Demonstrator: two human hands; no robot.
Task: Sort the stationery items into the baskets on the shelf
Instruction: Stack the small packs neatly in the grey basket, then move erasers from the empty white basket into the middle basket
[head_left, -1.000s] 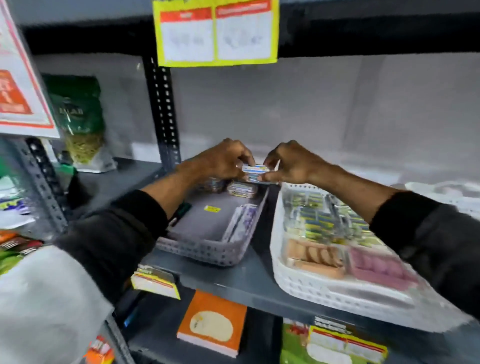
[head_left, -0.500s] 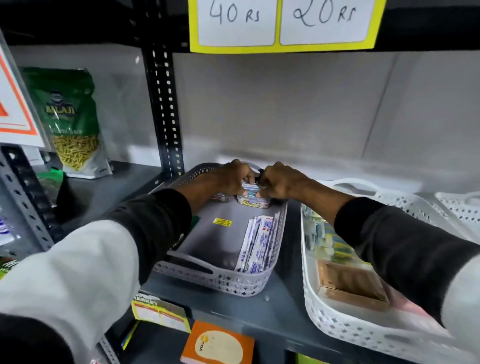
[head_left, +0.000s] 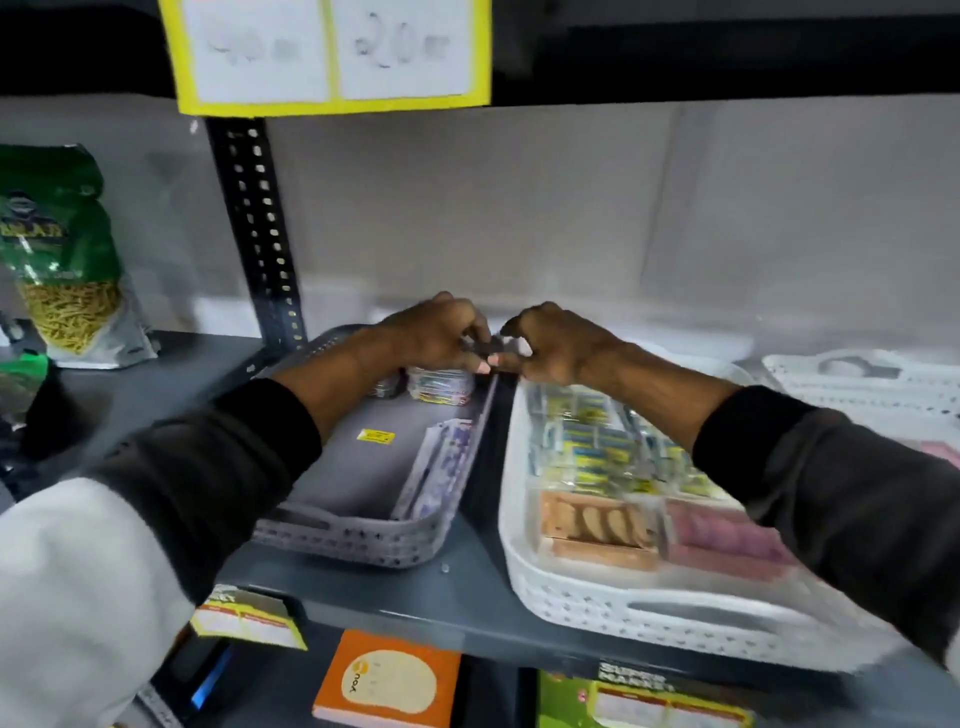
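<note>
The grey basket (head_left: 363, 540) sits on the shelf with a small stack of blue-and-yellow packs (head_left: 441, 385) at its far end and long white packets (head_left: 441, 467) along its right wall. My left hand (head_left: 436, 338) hovers just above that stack with its fingers curled. My right hand (head_left: 556, 345) is beside it over the gap between the baskets, fingers curled too, and the fingertips of both hands meet. No item shows in either hand. The white basket (head_left: 613, 603) on the right holds several yellow-blue packs (head_left: 587, 452), a brown box (head_left: 592, 525) and a pink pack (head_left: 722, 540).
A slotted black upright (head_left: 260, 234) stands left of the grey basket, with a green snack bag (head_left: 57, 260) beyond it. Another white basket (head_left: 852, 384) is at the far right. A yellow price card (head_left: 332, 52) hangs above. An orange notebook (head_left: 389, 680) lies on the lower shelf.
The pack both hands carried now rests on the stack at the grey basket's far end. Both hands have lifted slightly off it and shifted right, fingertips together.
</note>
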